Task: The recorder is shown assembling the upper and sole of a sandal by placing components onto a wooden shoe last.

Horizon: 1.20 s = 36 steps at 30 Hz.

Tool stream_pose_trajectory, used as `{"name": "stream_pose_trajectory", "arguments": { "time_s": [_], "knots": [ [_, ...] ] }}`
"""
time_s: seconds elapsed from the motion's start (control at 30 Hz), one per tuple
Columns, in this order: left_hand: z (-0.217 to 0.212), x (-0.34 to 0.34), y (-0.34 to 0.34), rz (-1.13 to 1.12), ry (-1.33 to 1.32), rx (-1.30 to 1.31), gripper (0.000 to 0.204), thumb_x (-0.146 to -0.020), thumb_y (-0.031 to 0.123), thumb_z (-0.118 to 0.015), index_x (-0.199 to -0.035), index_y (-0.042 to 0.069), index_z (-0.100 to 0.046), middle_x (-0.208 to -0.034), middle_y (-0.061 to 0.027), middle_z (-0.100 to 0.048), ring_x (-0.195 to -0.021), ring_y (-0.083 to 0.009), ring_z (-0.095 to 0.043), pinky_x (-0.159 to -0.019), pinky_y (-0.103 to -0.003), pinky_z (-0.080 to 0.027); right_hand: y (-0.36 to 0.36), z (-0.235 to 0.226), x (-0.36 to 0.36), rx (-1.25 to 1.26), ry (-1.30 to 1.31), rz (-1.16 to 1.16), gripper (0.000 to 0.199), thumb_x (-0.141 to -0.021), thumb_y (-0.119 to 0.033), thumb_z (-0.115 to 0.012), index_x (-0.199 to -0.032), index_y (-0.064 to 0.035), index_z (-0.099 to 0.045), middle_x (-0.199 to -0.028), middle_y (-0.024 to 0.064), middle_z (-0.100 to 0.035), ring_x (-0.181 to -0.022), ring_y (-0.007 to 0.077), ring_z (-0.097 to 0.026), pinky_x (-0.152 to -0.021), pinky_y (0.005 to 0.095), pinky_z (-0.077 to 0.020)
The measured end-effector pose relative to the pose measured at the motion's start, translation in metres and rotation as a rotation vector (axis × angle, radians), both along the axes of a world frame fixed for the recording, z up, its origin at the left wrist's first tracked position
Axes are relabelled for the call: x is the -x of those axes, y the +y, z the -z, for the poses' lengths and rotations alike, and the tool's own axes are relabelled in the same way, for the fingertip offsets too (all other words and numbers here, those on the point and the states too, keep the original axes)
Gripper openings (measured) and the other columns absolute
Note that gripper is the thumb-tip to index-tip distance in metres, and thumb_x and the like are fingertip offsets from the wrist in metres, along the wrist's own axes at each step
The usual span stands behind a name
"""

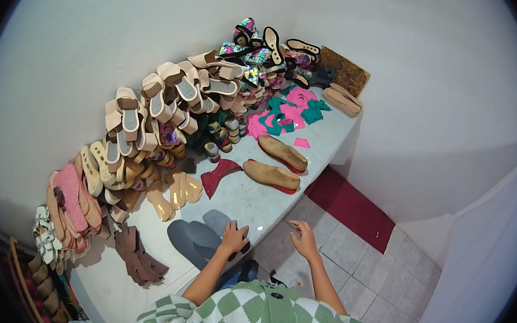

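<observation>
My left hand (235, 238) is at the table's near edge, its fingers bent over the end of a grey sole (216, 219). Part of that sole is hidden under the hand. More grey soles (184, 241) lie overlapping just left of it. My right hand (304, 238) hangs over the floor beyond the table edge, fingers apart and holding nothing. Farther along the table rest two tan shoe lasts (271, 175) with red undersides. Beside them is a dark red cut piece (219, 175), and several beige insoles (181, 189) lie nearer the left.
Beige heeled sandals (129, 118) are piled along the wall, with shiny patterned sandals (257, 58) at the far end. Pink and teal scraps (292, 112) lie on the white table (323, 145). Brown strips (136, 255) sit at left. A dark red mat (352, 208) covers some floor tiles.
</observation>
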<state>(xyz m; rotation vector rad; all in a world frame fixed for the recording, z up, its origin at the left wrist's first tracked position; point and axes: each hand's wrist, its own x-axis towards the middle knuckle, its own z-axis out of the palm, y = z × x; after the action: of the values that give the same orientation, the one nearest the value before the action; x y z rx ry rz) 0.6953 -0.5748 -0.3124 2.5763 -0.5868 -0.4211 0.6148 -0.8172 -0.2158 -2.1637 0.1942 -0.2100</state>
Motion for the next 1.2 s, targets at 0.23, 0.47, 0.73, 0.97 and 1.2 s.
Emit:
{"name": "stream_pose_trajectory", "arguments": {
  "time_s": [0.23,0.47,0.73,0.97,1.2],
  "knots": [
    [0.002,-0.045,-0.012,-0.062,0.041,0.021,0.043,-0.072,0.033,-0.063,-0.112,0.021,-0.058,-0.112,-0.0191,-0.042,-0.103,-0.0367,-0.039,-0.086,-0.043,-0.04,-0.05,0.018,-0.119,0.162,-0.12,0.012,0.047,-0.07,-0.003,-0.061,-0.116,-0.0059,-0.047,-0.106,0.0157,-0.045,-0.102,0.0308,-0.046,-0.089,0.0373,-0.0373],
    [-0.02,-0.07,-0.043,-0.242,0.063,0.131,0.044,-0.074,0.026,-0.06,-0.116,0.015,-0.053,-0.11,-0.0174,-0.045,-0.101,-0.0346,-0.043,-0.085,-0.042,-0.04,-0.077,-0.007,-0.221,0.42,-0.154,0.161,0.067,-0.061,-0.014,-0.069,-0.122,-0.0108,-0.042,-0.112,0.0115,-0.044,-0.104,0.0283,-0.044,-0.087,0.0414,-0.0339],
    [-0.072,-0.14,-0.13,-0.43,-0.235,0.352,0.031,-0.077,0.006,-0.053,-0.108,0.008,-0.054,-0.109,-0.013,-0.049,-0.098,-0.0314,-0.047,-0.081,-0.042,-0.04,-0.118,0.033,-0.307,0.561,0.054,-0.046,0.065,-0.054,-0.02,-0.077,-0.111,-0.0106,-0.045,-0.089,0.0162,-0.058,-0.078,0.034,-0.059,-0.067,0.0427,-0.0475],
    [-0.052,-0.205,-0.206,-0.398,-0.213,0.341,0.026,-0.078,0.01,-0.052,-0.103,0.007,-0.056,-0.103,-0.0114,-0.055,-0.096,-0.0299,-0.051,-0.079,-0.041,-0.04,-0.169,0.045,-0.331,0.084,0.277,-0.487,0.075,-0.062,-0.027,-0.073,-0.127,-0.0099,-0.039,-0.106,0.022,-0.057,-0.097,0.0338,-0.057,-0.082,0.0376,-0.046],
    [-0.049,-0.21,-0.232,-0.274,-0.258,-0.039,0.042,-0.077,0.021,-0.055,-0.119,0.018,-0.05,-0.111,-0.0054,-0.054,-0.095,-0.0237,-0.053,-0.078,-0.042,-0.039,-0.183,0.071,-0.334,0.028,0.163,-0.491,0.068,-0.065,-0.025,-0.071,-0.123,-0.0028,-0.043,-0.11,0.0196,-0.056,-0.1,0.0322,-0.056,-0.084,0.0355,-0.0447]
  ]
}}
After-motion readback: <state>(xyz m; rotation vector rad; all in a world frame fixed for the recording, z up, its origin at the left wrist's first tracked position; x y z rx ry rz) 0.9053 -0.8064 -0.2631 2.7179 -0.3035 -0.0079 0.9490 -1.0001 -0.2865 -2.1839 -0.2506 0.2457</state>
